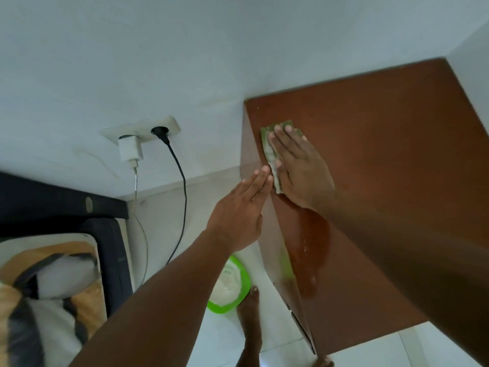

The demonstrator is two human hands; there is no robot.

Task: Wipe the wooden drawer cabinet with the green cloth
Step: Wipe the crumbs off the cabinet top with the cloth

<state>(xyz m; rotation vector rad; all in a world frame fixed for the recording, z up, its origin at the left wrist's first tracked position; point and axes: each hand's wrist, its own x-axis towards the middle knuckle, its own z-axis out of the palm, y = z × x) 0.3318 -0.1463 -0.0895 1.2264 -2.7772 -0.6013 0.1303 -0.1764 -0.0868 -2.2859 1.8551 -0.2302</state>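
I see the right hand [299, 168] pressing flat-fingered on the green cloth [270, 154], its long axis along the left edge of the cabinet [383, 154], with the left hand [238, 210], fingers straight, just beside it.

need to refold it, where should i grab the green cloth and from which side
Pinch the exposed long edge of the green cloth, which lies flat along the left edge of the cabinet. Come from the left, where the open left hand is close by; the right hand presses flat over the rest.
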